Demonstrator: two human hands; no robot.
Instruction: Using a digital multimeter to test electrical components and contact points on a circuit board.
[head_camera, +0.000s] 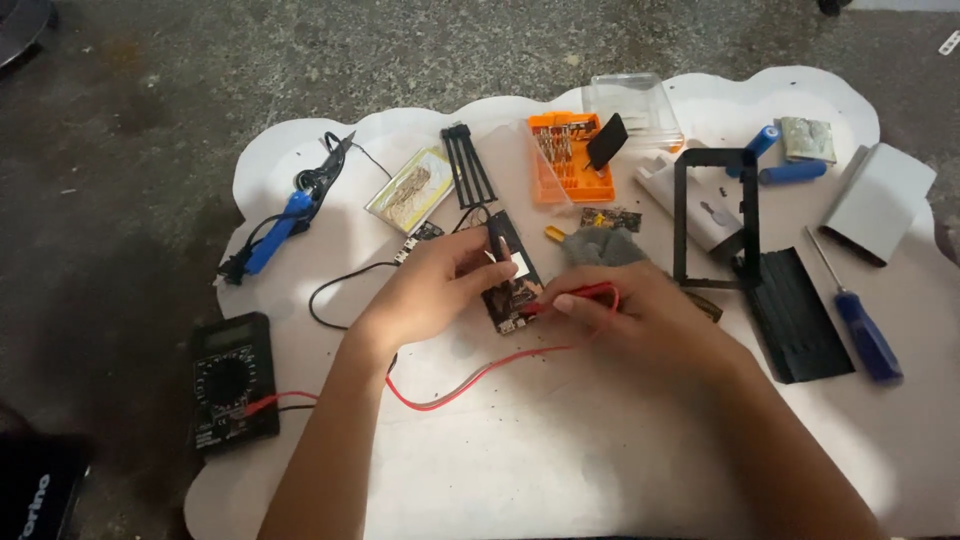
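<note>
A dark circuit board (515, 275) lies near the middle of a white, wavy-edged mat (560, 440). My left hand (435, 285) holds a black probe against the board's upper part. My right hand (640, 315) grips a red probe (585, 293) whose tip touches the board's lower edge. A red lead (460, 385) and a black lead (335, 290) run left to a black multimeter (232, 380) at the mat's left edge.
An orange screwdriver-bit case (568, 160) with a clear lid (632, 108) sits at the back. A blue soldering iron (280, 230) lies at the left. At right are a black frame (715, 215), a black ribbed panel (795, 315), a blue-handled screwdriver (862, 330), blue batteries (792, 172) and a grey cover (880, 205).
</note>
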